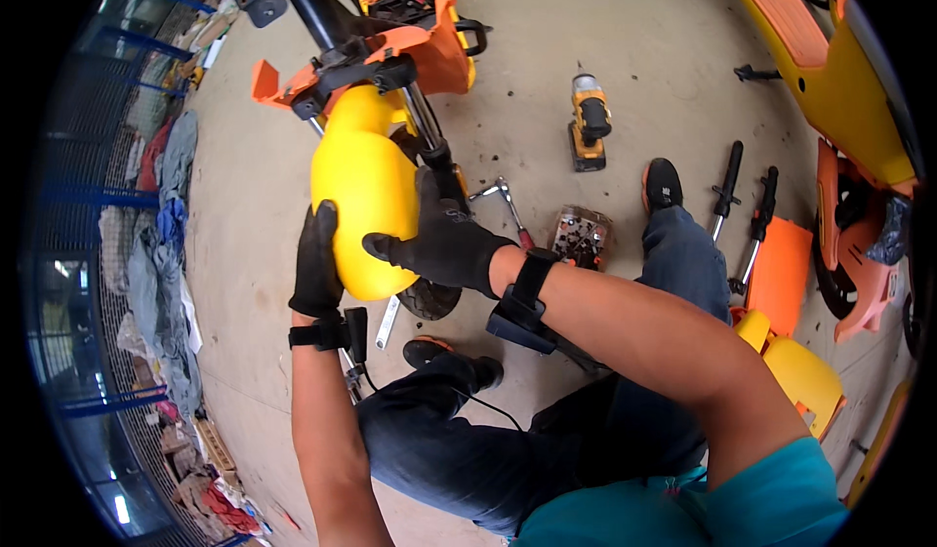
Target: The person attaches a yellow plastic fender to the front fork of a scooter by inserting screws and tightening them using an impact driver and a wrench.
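A glossy yellow front fender (366, 176) sits between the fork legs of a partly stripped scooter. My left hand (317, 264), in a black glove, presses along its left side with the fingers pointing up. On the other side my right hand (444, 240), gloved too, grips the right edge, thumb lying across the yellow surface. The right fork leg (425, 118) runs down beside the fender. Part of the front tyre (432, 299) shows below my right hand; the fender hides the rest. Above, orange body panels (429, 44) surround the dark steering column (322, 10).
A cordless drill (589, 122) stands on the floor to the right. Nearer lie a ratchet wrench (508, 205), a tray of small hardware (583, 235) and a metal wrench (387, 323). Yellow scooter bodywork (849, 98) and loose handlebar grips (727, 186) are at right. Cloths (161, 254) line the left.
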A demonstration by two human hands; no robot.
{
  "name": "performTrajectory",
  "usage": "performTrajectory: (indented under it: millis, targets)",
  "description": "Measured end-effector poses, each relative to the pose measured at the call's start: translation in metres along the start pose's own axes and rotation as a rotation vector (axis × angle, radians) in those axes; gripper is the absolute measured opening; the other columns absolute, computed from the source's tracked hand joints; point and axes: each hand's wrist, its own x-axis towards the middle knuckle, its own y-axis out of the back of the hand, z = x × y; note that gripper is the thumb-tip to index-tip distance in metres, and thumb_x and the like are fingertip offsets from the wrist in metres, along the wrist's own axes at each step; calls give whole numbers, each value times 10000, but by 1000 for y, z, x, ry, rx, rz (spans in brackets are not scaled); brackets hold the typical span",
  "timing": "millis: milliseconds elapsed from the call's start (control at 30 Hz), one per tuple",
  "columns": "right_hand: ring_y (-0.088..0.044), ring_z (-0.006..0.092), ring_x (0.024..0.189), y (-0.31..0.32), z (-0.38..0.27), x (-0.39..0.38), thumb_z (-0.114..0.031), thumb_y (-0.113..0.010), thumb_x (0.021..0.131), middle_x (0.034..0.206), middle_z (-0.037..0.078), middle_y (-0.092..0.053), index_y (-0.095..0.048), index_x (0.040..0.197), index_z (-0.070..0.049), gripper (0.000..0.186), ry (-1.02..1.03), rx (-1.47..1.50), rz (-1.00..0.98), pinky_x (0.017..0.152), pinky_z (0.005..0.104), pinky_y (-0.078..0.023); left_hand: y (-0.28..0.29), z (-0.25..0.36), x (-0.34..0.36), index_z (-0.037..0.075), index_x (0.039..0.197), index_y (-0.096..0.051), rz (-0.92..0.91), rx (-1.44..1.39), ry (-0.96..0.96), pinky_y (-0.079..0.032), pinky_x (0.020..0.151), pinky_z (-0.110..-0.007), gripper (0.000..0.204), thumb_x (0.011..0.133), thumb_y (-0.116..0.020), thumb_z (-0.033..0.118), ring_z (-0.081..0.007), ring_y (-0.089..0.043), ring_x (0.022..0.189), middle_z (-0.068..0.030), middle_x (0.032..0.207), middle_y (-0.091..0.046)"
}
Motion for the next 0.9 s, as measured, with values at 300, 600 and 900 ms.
performTrajectory:
  millis: [300, 600, 900]
  targets:
    - [-467, 361, 1275, 6, -8, 2, -593, -642, 788, 1416, 263, -414, 8, 1501, 4, 1135, -64, 290, 25, 1055, 400, -362, -14, 15, 7, 10, 1330, -450, 52, -55, 56, -514, 911, -328, 577, 965, -510, 453, -220, -623, 1036, -146, 1201, -603]
    - [-339, 406, 1347, -3, -3, -7, -486, -640, 839, 1448, 295, -336, -75, 1487, 53, 1014, -258, 412, 34, 1095, 416, -303, 2, -4, 34, -4, 1260, -525, 33, -14, 144, -506, 891, -300, 444, 973, -550, 335, -188, -617, 1008, -108, 1164, -621]
    - [-397, 452, 1271, -12, -9, -19, -358, -646, 826, 1319, 406, -365, -73, 1496, 26, 962, -286, -129, 48, 1059, 432, -343, 10, -12, -1, 73, 1370, -444, 4, 339, 239, -479, 914, -346, 562, 976, -485, 472, -191, -560, 1108, -71, 1246, -575]
